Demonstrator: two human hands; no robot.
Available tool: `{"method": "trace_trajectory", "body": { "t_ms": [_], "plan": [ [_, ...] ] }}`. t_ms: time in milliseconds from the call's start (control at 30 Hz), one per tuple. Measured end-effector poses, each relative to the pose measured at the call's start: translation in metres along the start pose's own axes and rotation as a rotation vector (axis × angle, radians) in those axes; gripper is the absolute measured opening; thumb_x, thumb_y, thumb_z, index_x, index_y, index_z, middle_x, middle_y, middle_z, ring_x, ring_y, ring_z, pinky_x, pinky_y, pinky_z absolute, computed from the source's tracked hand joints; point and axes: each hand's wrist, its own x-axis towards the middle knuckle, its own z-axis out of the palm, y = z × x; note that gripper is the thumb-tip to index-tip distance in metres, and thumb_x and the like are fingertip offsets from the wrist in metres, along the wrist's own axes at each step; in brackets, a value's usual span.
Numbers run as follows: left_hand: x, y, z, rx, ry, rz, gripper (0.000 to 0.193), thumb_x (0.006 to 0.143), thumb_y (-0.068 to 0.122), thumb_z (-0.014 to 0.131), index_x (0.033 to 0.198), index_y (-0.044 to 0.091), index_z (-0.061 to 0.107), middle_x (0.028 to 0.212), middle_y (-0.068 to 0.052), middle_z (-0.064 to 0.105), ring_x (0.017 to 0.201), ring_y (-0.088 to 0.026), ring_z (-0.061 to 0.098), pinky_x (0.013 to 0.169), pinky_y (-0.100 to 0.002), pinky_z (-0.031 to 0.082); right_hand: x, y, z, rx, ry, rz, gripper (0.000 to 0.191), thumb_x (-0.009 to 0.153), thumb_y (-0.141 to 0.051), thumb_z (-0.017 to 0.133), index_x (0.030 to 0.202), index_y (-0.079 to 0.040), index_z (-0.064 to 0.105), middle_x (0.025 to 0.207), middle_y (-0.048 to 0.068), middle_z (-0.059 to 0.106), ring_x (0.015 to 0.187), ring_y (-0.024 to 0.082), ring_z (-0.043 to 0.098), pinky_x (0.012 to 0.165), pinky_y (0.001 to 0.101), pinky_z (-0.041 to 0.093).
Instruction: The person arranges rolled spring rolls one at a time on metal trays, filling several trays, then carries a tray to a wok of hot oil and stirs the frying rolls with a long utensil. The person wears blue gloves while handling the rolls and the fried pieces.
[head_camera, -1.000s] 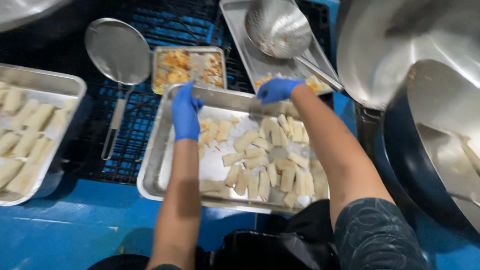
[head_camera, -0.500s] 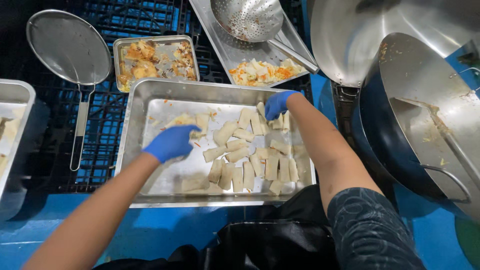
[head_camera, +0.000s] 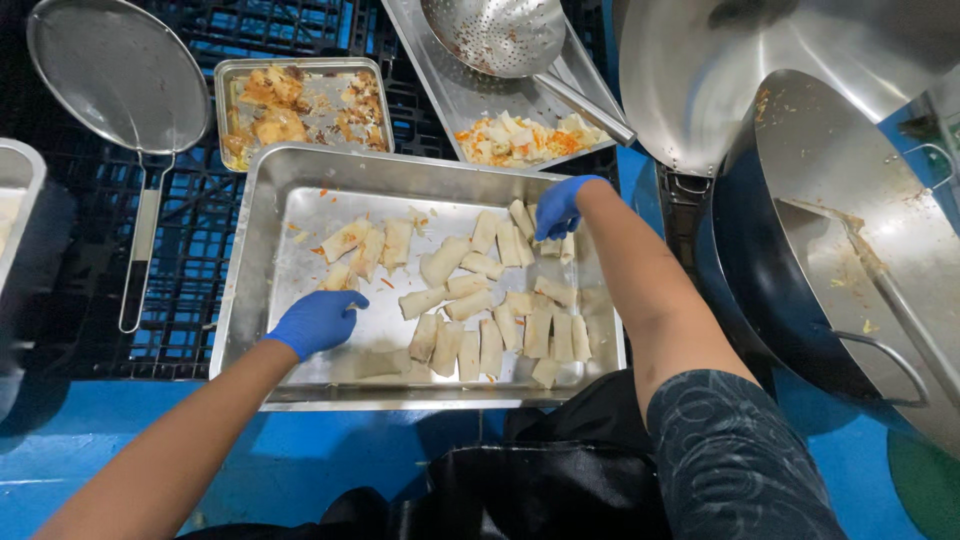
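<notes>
Two gloved hands work over your steel tray (head_camera: 262, 300) of spring rolls (head_camera: 480, 310): left hand (head_camera: 318, 322) rests curled on its near-left floor, holding nothing; right hand (head_camera: 558, 207) pinches one roll (head_camera: 552, 243) at the far-right edge.

1. Big tray (head_camera: 262, 300) sits front and centre, rolls (head_camera: 480, 310) lying in it, mostly toward its right half.
2. Smaller tray (head_camera: 226, 100) behind it, strainer (head_camera: 120, 80) off to the left.
3. Wok (head_camera: 800, 210) on the right.

Shiny metal tray (head_camera: 262, 250), matt pale rolls (head_camera: 470, 300), smooth blue rubber-gloved hands (head_camera: 318, 320)
</notes>
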Motion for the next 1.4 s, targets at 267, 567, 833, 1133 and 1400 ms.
{"method": "trace_trajectory", "body": {
  "t_ms": [267,567,833,1133,1400],
  "plan": [
    [-0.004,-0.004,-0.001,0.065,0.007,0.040,0.031,0.094,0.027,0.052,0.112,0.030,0.078,0.102,-0.014,0.076,0.092,-0.034,0.072,0.089,-0.045,0.057,-0.006,0.032,0.002,0.059,0.022,0.063,0.035,0.088,-0.034,0.068,0.063,-0.013,0.059,0.058,0.003,0.056,0.052,0.017,0.048,0.053,0.0353,0.040],
    [0.005,0.015,-0.016,-0.003,0.177,0.172,0.045,0.084,0.011,0.054,0.121,0.026,0.074,0.108,-0.015,0.073,0.097,-0.037,0.068,0.087,-0.048,0.054,0.002,0.024,-0.004,0.139,0.143,0.035,0.035,0.088,-0.034,0.072,0.065,-0.011,0.060,0.060,0.003,0.055,0.055,0.017,0.049,0.054,0.0349,0.044],
    [0.020,0.023,-0.011,-0.107,0.292,0.387,0.037,0.087,0.013,0.061,0.123,0.015,0.069,0.105,-0.019,0.070,0.093,-0.040,0.066,0.080,-0.048,0.052,-0.008,-0.016,-0.008,-0.172,0.183,-0.160,0.040,0.088,-0.042,0.067,0.072,-0.005,0.068,0.065,0.007,0.062,0.059,0.019,0.053,0.059,0.0374,0.046],
    [0.031,0.078,-0.039,-0.092,0.436,0.572,0.042,0.079,0.006,0.063,0.118,0.018,0.072,0.098,-0.015,0.069,0.094,-0.037,0.065,0.083,-0.048,0.050,-0.038,-0.094,0.001,-0.211,0.472,-0.675,0.035,0.086,-0.044,0.068,0.085,-0.009,0.072,0.076,0.012,0.070,0.067,0.026,0.062,0.065,0.0401,0.050],
    [-0.054,0.155,-0.043,-0.394,0.224,0.486,0.026,0.092,0.009,0.064,0.118,0.011,0.067,0.113,-0.017,0.069,0.109,-0.040,0.064,0.097,-0.048,0.050,-0.175,-0.117,0.074,0.066,0.447,-1.332,0.026,0.096,-0.035,0.064,0.090,-0.011,0.070,0.085,0.014,0.065,0.079,0.036,0.062,0.070,0.0478,0.049]
  ]
}}
